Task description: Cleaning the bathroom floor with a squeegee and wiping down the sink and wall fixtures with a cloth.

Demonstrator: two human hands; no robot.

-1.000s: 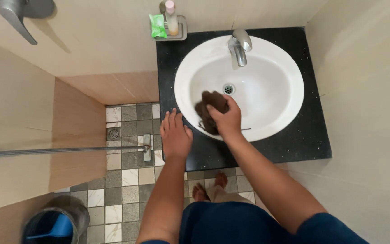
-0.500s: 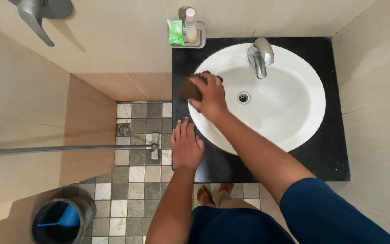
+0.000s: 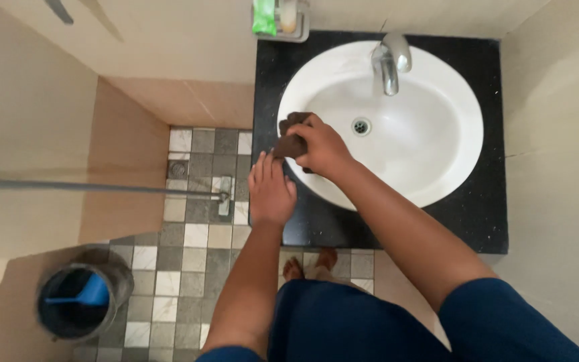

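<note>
My right hand (image 3: 322,146) grips a dark brown cloth (image 3: 289,132) and presses it on the left rim of the white oval sink (image 3: 437,127). My left hand (image 3: 271,189) lies flat, fingers together, on the front left edge of the black countertop (image 3: 316,224), just below the cloth. A chrome tap (image 3: 389,62) stands at the back of the basin, and the drain (image 3: 361,125) sits just right of my right hand.
A small holder with a green item and a bottle (image 3: 279,19) stands against the wall behind the sink. A grey bucket with a blue scoop (image 3: 78,302) is on the tiled floor (image 3: 196,234) at lower left. A thin metal rod (image 3: 95,189) crosses at left.
The cloth in my right hand has slid from the basin's front inside up and over to the left rim. My left hand stays on the counter's front left edge.
</note>
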